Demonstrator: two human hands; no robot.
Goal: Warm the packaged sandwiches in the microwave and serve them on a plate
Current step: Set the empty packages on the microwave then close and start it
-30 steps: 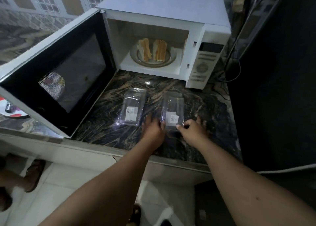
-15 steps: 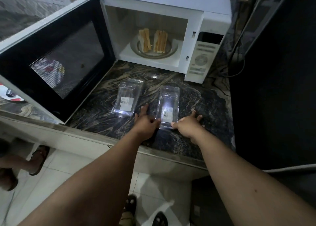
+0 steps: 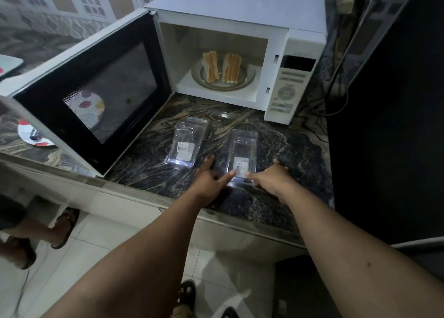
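Two sandwiches stand on edge on a plate inside the white microwave, whose door hangs wide open to the left. Two empty clear plastic packages lie on the marble counter in front of it: the left package lies free, and the right package sits between my hands. My left hand touches its near left corner with straight fingertips. My right hand touches its near right corner with the thumb, fingers spread on the counter.
The dark marble counter ends at a near edge just behind my wrists. A white plate with red spots lies left of the door. Cables trail right of the microwave beside a dark wall. Another person's sandalled feet stand on the tiled floor at left.
The camera has shifted a little. Both hands have stayed at the near end of the right package, with the left forefinger now stretched onto its corner. The package has barely moved.
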